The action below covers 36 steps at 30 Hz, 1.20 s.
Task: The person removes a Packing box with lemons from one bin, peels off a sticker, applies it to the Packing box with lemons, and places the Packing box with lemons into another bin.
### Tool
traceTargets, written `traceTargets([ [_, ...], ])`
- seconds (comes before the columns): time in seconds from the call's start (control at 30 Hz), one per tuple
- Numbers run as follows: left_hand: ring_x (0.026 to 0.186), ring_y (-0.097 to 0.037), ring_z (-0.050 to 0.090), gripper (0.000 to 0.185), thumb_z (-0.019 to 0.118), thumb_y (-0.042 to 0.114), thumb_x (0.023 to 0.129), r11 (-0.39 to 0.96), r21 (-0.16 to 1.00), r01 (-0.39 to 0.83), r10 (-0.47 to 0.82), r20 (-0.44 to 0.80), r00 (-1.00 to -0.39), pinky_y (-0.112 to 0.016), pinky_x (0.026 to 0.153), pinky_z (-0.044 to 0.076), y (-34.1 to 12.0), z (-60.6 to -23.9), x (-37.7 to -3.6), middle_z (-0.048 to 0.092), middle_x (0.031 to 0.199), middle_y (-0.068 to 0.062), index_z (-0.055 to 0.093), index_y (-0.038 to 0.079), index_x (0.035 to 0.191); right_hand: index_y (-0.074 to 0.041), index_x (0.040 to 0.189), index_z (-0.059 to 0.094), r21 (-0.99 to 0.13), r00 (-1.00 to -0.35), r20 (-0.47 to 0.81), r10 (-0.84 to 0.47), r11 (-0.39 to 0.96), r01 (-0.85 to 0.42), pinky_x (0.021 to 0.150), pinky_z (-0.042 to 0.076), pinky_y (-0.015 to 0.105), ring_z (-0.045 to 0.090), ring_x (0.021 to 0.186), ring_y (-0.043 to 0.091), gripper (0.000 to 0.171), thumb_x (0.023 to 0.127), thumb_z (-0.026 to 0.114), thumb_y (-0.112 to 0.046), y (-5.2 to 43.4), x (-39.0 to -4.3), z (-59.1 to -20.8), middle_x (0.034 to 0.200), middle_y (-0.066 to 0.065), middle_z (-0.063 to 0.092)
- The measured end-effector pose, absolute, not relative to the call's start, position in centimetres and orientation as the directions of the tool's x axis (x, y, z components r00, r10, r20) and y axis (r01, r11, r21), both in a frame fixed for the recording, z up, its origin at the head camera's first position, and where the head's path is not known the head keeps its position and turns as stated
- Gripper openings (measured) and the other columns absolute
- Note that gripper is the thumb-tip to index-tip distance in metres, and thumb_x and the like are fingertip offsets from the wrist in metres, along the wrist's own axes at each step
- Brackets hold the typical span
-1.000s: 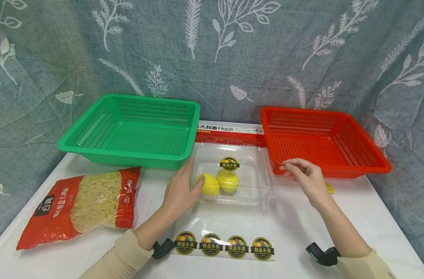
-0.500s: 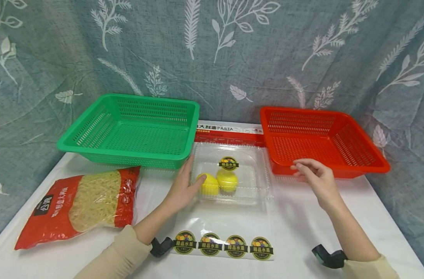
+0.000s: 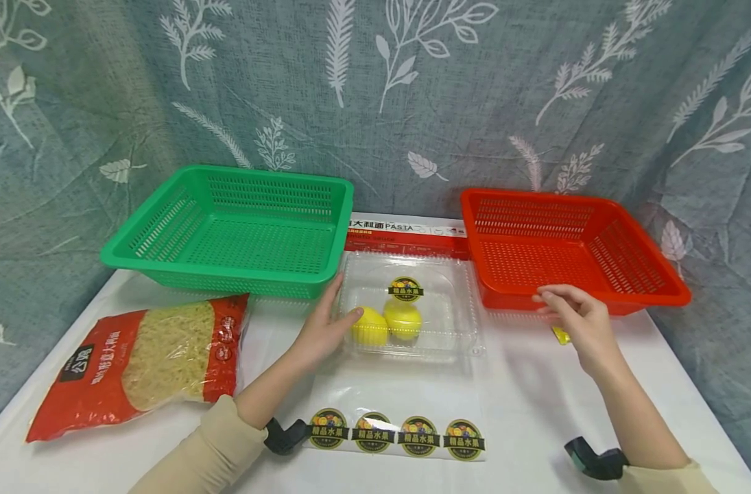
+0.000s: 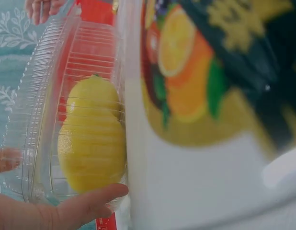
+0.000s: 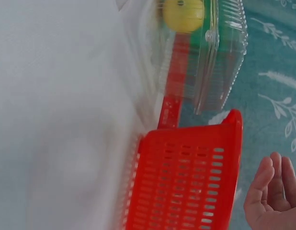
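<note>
A clear plastic clamshell box (image 3: 439, 309) sits mid-table with its lid down, two yellow lemons (image 3: 403, 321) inside at the near left. On the lid is a round fruit sticker (image 3: 406, 289). My left hand (image 3: 319, 329) rests against the box's left side, its thumb at the near left corner beside a lemon. To the right of the box, my right hand (image 3: 581, 329) hovers in front of the red basket (image 3: 573, 302). Its fingers are loosely bent, and I see nothing between them in the right wrist view. A sheet of fruit stickers (image 3: 396, 394) lies in front of the box.
A green basket (image 3: 239, 278) stands at the back left. Below it lies a red bag of pasta (image 3: 165, 353). Behind the box is a red-and-white pasta package (image 3: 406, 237). A small yellow item (image 3: 561, 335) lies near my right hand. A patterned curtain (image 3: 375, 103) hangs behind.
My right hand has drifted right, away from the box, along the front of the red basket. My left hand and the box have hardly moved.
</note>
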<state>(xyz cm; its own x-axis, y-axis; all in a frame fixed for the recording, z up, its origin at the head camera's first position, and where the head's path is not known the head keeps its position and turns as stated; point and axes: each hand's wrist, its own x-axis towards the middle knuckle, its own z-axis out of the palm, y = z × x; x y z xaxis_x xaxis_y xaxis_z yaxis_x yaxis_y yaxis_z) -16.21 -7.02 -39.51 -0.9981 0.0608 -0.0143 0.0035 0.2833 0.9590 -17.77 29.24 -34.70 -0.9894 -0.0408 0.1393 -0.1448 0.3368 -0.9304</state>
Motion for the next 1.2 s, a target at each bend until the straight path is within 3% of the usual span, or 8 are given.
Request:
traceTargets([
  [0.4, 0.136, -0.035, 0.007, 0.067, 0.051, 0.009, 0.092, 0.18, 0.983, -0.026, 0.012, -0.028, -1.0, -0.054, 0.106, 0.016, -6.6, -39.3, -16.1, 0.01, 0.151, -0.012, 0.014, 0.013, 0.147, -0.016, 0.103, 0.06, -0.942, -0.996, 0.085, 0.02, 0.329, -0.073, 0.069, 0.05, 0.014, 0.062, 0.077, 0.001, 0.018, 0.092, 0.054, -0.029, 31.0, -17.9, -35.5, 0.087, -0.017, 0.063],
  [0.63, 0.137, -0.033, 0.005, 0.066, 0.049, 0.006, 0.092, 0.168, 0.986, -0.021, 0.008, -0.023, -1.0, -0.052, 0.107, 0.013, -6.5, -39.1, -15.9, 0.01, 0.152, -0.011, 0.014, 0.012, 0.147, -0.014, 0.12, 0.057, -0.931, -0.989, 0.099, 0.112, 0.362, -0.052, 0.069, 0.052, 0.018, 0.061, 0.091, 0.014, 0.048, 0.086, 0.056, -0.047, 38.3, -24.1, -45.0, 0.109, 0.005, 0.062],
  [0.87, 0.137, -0.031, 0.004, 0.065, 0.049, 0.006, 0.091, 0.177, 0.984, -0.022, -0.001, -0.022, -1.0, -0.051, 0.108, 0.01, -6.5, -39.0, -15.9, 0.01, 0.152, -0.008, 0.015, 0.011, 0.147, -0.012, 0.122, 0.055, -0.925, -0.987, 0.068, 0.144, 0.381, -0.008, 0.07, 0.05, 0.015, 0.058, 0.095, 0.009, 0.052, 0.086, 0.053, -0.05, 39.2, -23.9, -44.9, 0.111, 0.004, 0.06],
  [1.2, 0.138, -0.027, 0.005, 0.066, 0.049, 0.005, 0.091, 0.185, 0.983, -0.012, -0.003, -0.011, -1.0, -0.047, 0.109, 0.013, -6.5, -38.9, -15.8, 0.01, 0.152, -0.005, 0.015, 0.011, 0.147, -0.009, 0.121, 0.056, -0.95, -0.974, 0.028, 0.226, 0.31, 0.044, 0.067, 0.05, 0.014, 0.059, 0.088, 0.005, 0.053, 0.084, 0.058, -0.048, 39.9, -23.7, -44.9, 0.107, -0.001, 0.059],
])
